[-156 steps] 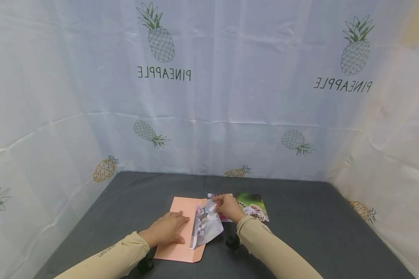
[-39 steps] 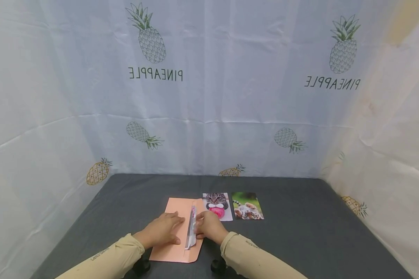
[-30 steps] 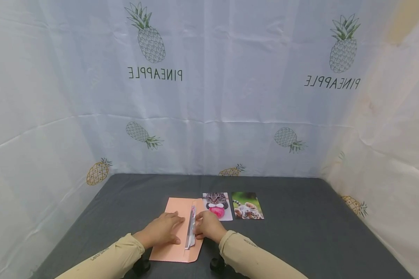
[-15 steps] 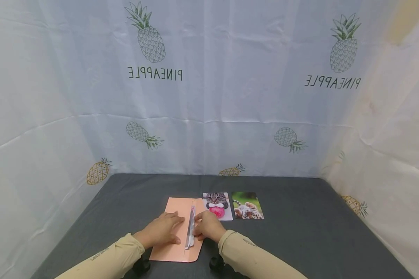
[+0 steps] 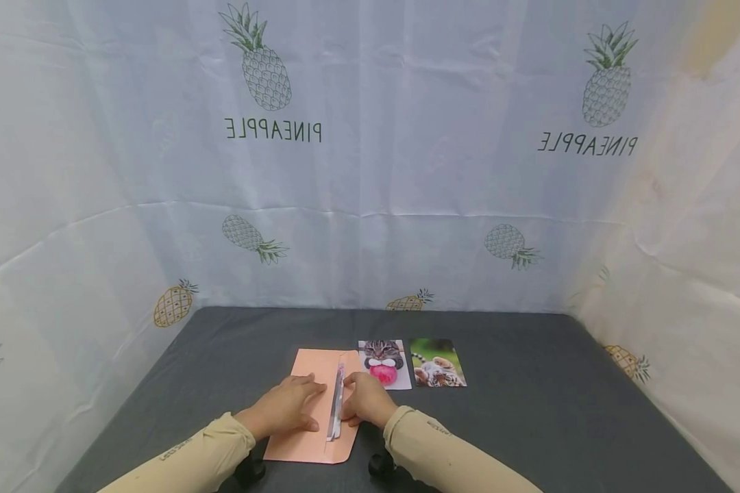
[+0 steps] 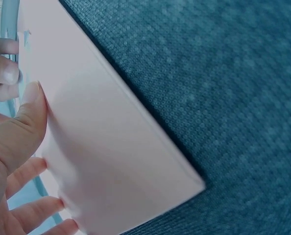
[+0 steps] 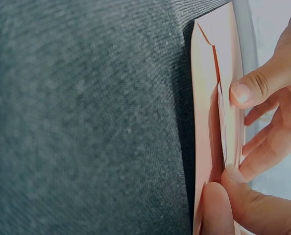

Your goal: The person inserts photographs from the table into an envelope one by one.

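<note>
A peach envelope lies on the dark tabletop, its flap side spread to the right. My left hand rests on its body with fingers extended and apart. Most of a photo is inside; only a narrow strip of it shows along the opening. At that strip my right hand bends its fingers and pinches the photo's edge. The right wrist view has the right thumb and a finger at the slot, with the left thumb above on the envelope. In the left wrist view the envelope's corner side shows.
A photo of a cat with a pink ball lies just beyond the right hand, close to the envelope's flap. Right of it is a tiger photo on green. White pineapple-print curtains stand around the table.
Over about five seconds the photo has slid leftward into the envelope, pushed by the right hand, which came down and left. During the last second the right fingers shift slightly; the left hand stays.
</note>
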`<state>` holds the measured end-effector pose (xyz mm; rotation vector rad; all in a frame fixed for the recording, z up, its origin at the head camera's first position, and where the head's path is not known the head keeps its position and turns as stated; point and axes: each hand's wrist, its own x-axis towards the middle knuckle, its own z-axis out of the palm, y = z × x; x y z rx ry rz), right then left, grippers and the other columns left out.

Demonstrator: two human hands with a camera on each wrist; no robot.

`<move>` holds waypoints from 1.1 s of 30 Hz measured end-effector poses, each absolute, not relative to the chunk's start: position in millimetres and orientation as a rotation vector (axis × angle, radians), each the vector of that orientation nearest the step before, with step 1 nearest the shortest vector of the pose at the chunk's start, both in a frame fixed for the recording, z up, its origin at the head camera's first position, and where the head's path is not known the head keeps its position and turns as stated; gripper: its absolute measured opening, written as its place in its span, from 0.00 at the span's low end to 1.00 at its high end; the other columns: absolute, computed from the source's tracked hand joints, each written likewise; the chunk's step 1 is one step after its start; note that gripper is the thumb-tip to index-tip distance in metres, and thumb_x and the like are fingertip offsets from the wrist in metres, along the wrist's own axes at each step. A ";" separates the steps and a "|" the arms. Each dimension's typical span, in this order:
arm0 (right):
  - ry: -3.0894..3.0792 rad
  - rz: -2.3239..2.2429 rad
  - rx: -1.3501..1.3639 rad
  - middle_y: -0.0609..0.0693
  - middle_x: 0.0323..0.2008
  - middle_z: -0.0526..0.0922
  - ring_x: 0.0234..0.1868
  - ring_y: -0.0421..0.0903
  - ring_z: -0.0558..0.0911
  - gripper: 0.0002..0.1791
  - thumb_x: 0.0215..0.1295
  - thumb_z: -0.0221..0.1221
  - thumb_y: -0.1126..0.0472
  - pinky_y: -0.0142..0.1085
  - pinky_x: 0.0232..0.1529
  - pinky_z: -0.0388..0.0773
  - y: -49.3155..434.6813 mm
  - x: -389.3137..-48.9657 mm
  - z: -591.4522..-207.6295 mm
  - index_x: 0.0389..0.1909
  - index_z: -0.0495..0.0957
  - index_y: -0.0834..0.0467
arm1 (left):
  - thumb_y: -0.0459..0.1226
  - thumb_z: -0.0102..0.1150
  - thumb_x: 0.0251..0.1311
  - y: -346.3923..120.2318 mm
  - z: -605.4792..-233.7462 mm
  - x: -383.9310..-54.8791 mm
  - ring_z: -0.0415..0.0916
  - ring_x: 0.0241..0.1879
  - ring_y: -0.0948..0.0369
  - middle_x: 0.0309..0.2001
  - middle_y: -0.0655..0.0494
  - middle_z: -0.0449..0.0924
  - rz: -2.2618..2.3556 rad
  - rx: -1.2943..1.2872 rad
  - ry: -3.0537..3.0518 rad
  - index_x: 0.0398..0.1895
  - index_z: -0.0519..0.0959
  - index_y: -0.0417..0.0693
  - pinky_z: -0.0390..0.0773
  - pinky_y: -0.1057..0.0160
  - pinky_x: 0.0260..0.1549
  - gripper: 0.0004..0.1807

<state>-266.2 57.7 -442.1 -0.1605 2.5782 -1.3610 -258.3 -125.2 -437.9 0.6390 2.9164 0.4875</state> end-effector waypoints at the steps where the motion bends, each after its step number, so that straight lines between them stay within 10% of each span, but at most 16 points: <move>1: 2.580 -1.357 -0.160 0.53 0.17 0.78 0.14 0.43 0.80 0.29 0.42 0.69 0.79 0.32 0.17 0.78 57.6 -266.2 -441.9 0.50 0.76 0.69 | 0.46 0.76 0.41 -125.1 -437.9 -258.3 0.66 0.64 0.40 0.64 0.37 0.70 0.487 0.637 2.918 0.58 0.78 0.44 0.68 0.39 0.59 0.36; 33: 2.610 -1.296 -0.197 0.54 0.17 0.76 0.12 0.43 0.78 0.28 0.41 0.71 0.78 0.32 0.17 0.78 55.7 -266.4 -440.6 0.47 0.74 0.68 | 0.47 0.76 0.42 -126.8 -441.4 -259.2 0.65 0.66 0.42 0.66 0.39 0.69 0.490 0.617 2.915 0.59 0.77 0.47 0.68 0.39 0.59 0.37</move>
